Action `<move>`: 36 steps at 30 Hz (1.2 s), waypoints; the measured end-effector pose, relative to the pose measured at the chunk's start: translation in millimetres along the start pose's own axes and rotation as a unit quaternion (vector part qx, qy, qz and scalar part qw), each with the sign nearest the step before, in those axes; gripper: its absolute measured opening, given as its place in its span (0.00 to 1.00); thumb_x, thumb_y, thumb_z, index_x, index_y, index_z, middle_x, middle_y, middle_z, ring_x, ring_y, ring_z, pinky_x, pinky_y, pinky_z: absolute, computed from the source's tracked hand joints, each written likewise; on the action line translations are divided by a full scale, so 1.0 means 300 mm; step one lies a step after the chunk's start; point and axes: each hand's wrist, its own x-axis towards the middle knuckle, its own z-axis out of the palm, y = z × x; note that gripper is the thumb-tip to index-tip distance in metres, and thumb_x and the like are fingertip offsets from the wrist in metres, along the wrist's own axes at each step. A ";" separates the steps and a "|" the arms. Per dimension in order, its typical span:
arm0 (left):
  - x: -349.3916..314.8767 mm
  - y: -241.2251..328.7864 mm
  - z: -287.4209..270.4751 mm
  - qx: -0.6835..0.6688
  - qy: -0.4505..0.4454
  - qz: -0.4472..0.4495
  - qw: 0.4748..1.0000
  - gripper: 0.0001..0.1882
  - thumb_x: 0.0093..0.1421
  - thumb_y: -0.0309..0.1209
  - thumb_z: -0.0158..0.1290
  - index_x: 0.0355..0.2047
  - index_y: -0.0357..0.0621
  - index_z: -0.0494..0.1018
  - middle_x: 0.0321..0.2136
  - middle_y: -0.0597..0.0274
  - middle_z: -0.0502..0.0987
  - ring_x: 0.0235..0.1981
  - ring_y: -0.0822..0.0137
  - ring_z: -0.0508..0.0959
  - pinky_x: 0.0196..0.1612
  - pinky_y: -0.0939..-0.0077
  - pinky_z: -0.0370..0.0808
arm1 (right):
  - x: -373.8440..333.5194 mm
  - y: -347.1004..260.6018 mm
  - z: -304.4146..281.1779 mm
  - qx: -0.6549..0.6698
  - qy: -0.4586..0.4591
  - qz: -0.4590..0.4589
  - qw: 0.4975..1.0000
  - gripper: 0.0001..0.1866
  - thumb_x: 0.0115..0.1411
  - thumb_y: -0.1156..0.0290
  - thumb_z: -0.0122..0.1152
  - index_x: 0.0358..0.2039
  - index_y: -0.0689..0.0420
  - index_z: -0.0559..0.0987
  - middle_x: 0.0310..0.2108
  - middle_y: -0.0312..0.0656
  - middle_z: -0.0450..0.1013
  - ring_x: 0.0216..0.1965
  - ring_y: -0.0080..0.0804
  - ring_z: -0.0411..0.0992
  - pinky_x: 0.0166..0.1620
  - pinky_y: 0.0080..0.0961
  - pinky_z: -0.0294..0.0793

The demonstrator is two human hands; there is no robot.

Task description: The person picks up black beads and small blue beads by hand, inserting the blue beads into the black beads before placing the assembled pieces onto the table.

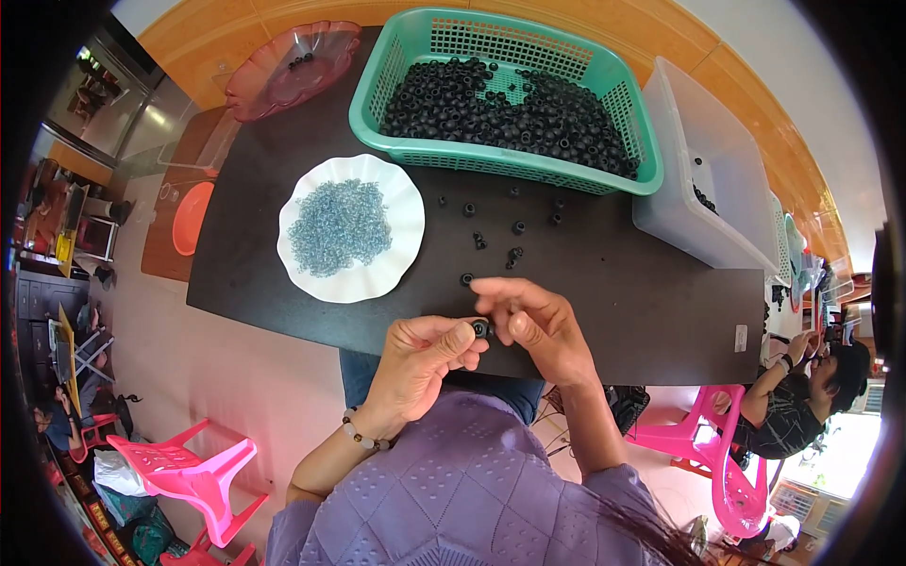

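1. Two bare hands meet at the near edge of the dark rectangular tabletop [283,274]. The left hand [425,354] pinches one small black ring-shaped part [480,328] between thumb and forefinger; the right hand [533,325] has its fingertips closed on the same part from the other side.
2. One white scalloped plate [401,203], left of centre, holds a heap of pale blue translucent beads [338,226], too many to count.
3. One green perforated plastic basket [377,94] at the far edge is filled with black ring parts [528,108], uncountable.
4. About ten loose black parts [514,227] lie scattered between basket and hands, well apart from one another.
5. One clear plastic bin [717,179] stands at the right edge; one pink translucent dish [274,80] sits at the far left corner, with a few dark pieces inside.
6. Open tabletop: a wide bare strip to the right of the hands, below the bin; a narrower strip left of the plate.
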 end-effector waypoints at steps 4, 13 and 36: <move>-0.002 -0.012 -0.002 -0.014 -0.048 -0.018 0.999 0.09 0.59 0.30 0.57 0.35 0.35 0.78 0.28 0.53 0.80 0.27 0.71 0.78 0.31 0.79 0.75 | 0.013 0.002 -0.004 -0.012 -0.106 -0.053 0.993 0.32 0.57 0.48 0.59 0.51 0.63 0.75 0.43 0.44 0.73 0.41 0.28 0.67 0.43 0.24 0.66; 0.015 -0.042 0.016 -0.002 -0.061 -0.004 0.998 0.07 0.59 0.26 0.56 0.36 0.35 0.77 0.29 0.55 0.79 0.28 0.70 0.77 0.32 0.79 0.76 | -0.012 0.009 -0.011 0.004 -0.080 -0.077 0.994 0.14 0.56 0.65 0.60 0.37 0.63 0.82 0.37 0.46 0.78 0.40 0.32 0.67 0.46 0.27 0.68; 0.117 -0.054 -0.050 0.395 0.029 0.228 0.889 0.10 0.62 0.28 0.52 0.39 0.34 0.77 0.30 0.60 0.78 0.30 0.76 0.75 0.33 0.85 0.70 | 0.085 -0.511 -0.448 -0.556 0.402 -0.257 0.680 0.13 0.58 0.75 0.54 0.44 0.58 0.80 0.28 0.36 0.75 0.27 0.19 0.71 0.31 0.16 0.71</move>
